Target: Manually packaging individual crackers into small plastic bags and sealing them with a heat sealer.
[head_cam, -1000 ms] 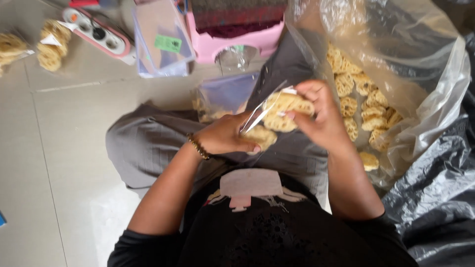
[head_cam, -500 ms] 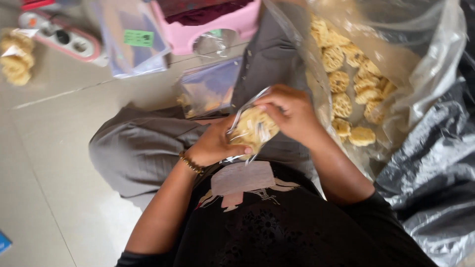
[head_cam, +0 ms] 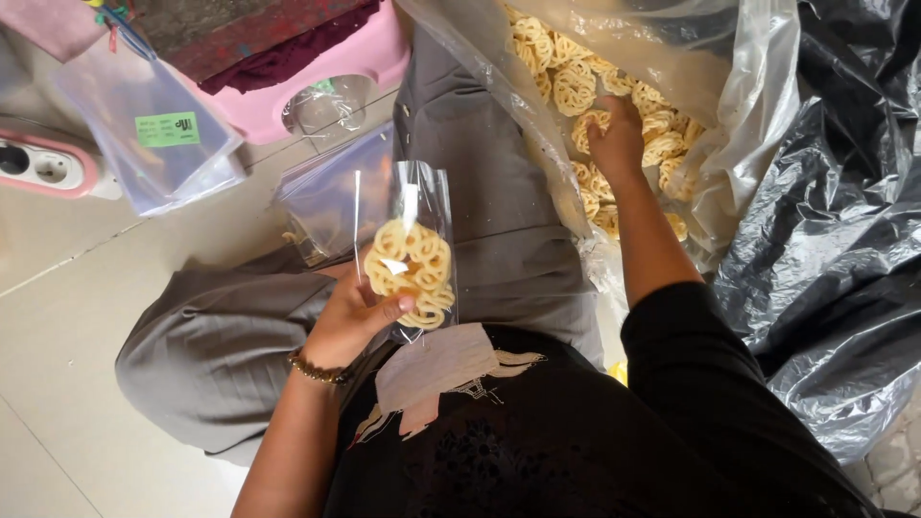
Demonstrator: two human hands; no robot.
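The left hand [head_cam: 350, 317] closes its grip on a small clear bag [head_cam: 408, 251] of cookies over the lap, and the right hand [head_cam: 617, 134], at two o'clock, rests loosely open on the cookies [head_cam: 576, 91] in the big bag [head_cam: 758, 96]; the small bag's open top could tip and spill.

Soft, even daylight — sharp focus, mild glare on plastic
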